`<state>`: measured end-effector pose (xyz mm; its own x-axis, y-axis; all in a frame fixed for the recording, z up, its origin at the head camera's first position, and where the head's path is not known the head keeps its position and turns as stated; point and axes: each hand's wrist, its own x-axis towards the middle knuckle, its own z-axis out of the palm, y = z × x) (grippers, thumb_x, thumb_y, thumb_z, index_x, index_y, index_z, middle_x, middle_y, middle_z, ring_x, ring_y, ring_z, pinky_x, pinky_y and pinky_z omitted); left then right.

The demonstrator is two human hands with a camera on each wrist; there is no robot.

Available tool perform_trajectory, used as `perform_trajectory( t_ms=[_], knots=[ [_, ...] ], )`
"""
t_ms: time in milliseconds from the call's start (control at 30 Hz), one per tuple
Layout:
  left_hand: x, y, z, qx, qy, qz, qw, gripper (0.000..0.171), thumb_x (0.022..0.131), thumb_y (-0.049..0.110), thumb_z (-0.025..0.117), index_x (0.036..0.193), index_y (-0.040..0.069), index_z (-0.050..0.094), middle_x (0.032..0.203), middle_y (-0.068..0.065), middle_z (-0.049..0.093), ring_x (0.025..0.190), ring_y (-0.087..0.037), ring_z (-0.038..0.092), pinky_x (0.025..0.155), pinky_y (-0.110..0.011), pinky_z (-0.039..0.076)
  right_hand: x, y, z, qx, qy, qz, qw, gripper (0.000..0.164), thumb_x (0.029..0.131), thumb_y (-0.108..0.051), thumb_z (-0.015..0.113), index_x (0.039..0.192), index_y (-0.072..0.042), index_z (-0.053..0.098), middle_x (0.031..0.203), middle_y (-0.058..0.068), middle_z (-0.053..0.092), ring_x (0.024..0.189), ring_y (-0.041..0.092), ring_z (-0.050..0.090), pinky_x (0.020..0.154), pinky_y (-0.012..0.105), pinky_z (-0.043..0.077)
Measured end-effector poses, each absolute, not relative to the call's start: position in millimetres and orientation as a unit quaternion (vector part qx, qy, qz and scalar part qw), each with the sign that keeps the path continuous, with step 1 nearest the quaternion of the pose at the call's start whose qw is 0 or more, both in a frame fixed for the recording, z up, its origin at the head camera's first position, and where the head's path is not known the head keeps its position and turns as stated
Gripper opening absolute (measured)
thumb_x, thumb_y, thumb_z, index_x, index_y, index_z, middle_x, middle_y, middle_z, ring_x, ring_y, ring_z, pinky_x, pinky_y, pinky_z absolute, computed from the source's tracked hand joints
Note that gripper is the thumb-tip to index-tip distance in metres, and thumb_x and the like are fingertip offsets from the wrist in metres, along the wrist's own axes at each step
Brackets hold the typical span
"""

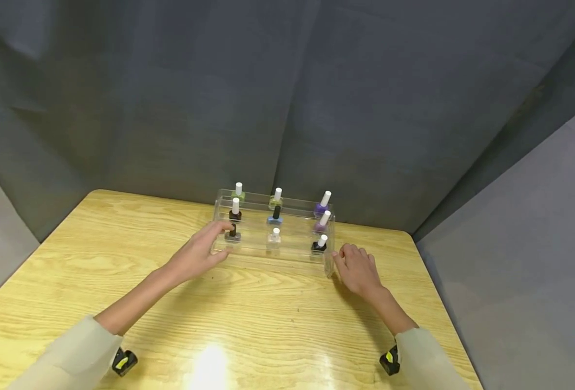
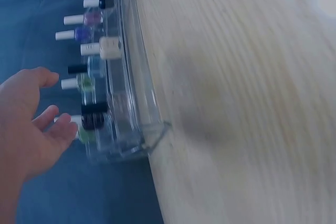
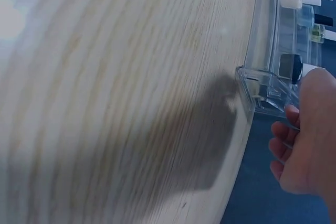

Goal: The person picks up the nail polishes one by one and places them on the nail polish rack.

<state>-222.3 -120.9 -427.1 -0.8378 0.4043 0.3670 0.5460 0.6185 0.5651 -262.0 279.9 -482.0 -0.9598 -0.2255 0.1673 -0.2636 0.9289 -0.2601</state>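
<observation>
A clear stepped display rack (image 1: pixel 253 250) holds three rows of nail polish bottles. My left hand (image 1: pixel 197 252) reaches in at its left end, thumb and fingers spread around the black-capped grey bottle (image 1: pixel 232 236) of the front row. In the left wrist view, a gap shows between those fingers (image 2: pixel 65 129) and that dark bottle (image 2: pixel 93 116). At the right end, my right hand (image 1: pixel 358 268) grips the rack's side panel (image 3: pixel 268 90), with its other fingers curled outside. Close by its thumb is a black bottle with a white cap (image 1: pixel 319 247), partly hidden in the right wrist view.
Purple bottles (image 1: pixel 321 208) stand at the rack's right, a light blue one (image 1: pixel 275 220) and a clear one (image 1: pixel 274 238) in the middle, green ones (image 1: pixel 239 194) at the back. The wooden table (image 1: pixel 248 314) ends at a dark curtain (image 1: pixel 195 108) behind the rack.
</observation>
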Motion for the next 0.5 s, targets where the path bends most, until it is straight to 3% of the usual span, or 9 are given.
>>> perform_trajectory(
  t_ms=[267,500],
  knots=[
    [-218.7,-148.5,-429.2,-0.228,-0.911,-0.324,0.113,0.05,0.087,0.019,0.063,0.132,0.01,0.042,0.13,-0.007,0.044,0.122,-0.028,0.039,0.095,-0.047,0.037,-252.0,301.3,-473.1,0.135,-0.977,0.132,0.098,0.029,0.099,-0.04,0.034,0.087,-0.017,0.046,0.086,0.0,0.047,0.079,0.024,0.041,0.066,0.039,0.027],
    [-233.2,-164.3,-423.2,-0.214,-0.926,-0.257,0.172,0.054,0.086,0.018,0.065,0.134,0.009,0.041,0.131,-0.012,0.042,0.121,-0.032,0.038,0.093,-0.049,0.038,-251.2,316.5,-458.1,0.147,-0.971,0.136,0.128,0.026,0.098,-0.037,0.039,0.088,-0.015,0.047,0.086,0.001,0.048,0.078,0.025,0.042,0.064,0.04,0.028]
  ],
)
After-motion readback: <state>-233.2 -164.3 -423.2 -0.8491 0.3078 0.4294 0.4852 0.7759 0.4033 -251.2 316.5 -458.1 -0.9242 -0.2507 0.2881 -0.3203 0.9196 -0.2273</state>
